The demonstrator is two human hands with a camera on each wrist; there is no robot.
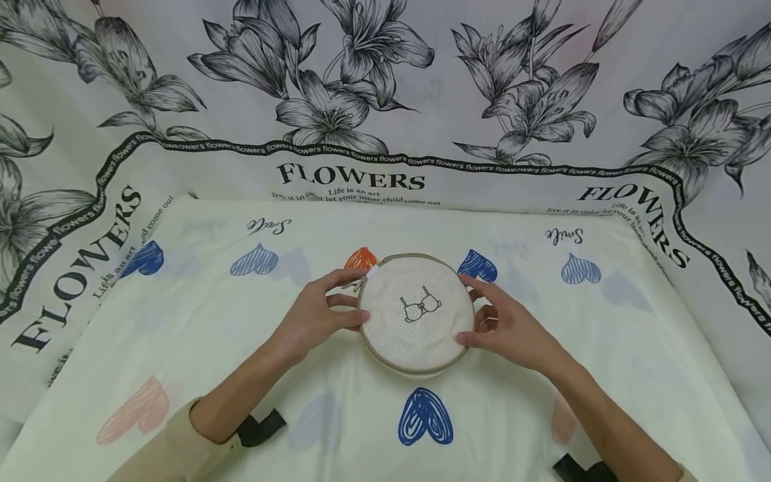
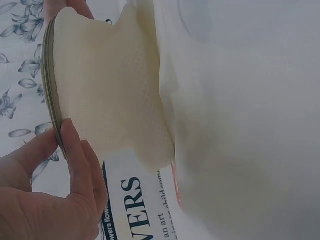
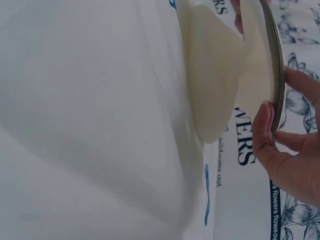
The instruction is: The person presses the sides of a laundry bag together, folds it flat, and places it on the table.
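Mesh pouch (image 1: 415,313), round and flat, lies directly between both sets of fingers: left hand (image 1: 313,316) and right hand (image 1: 508,326) pinch its opposite rims, equally near

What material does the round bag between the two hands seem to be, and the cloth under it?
Round bag: looks like cream woven mesh, matte; tiny holes show across its face, with a tan fabric rim. Cloth under it: seemingly smooth printed fabric, slightly glossy, with soft folds; the fibre cannot be told.
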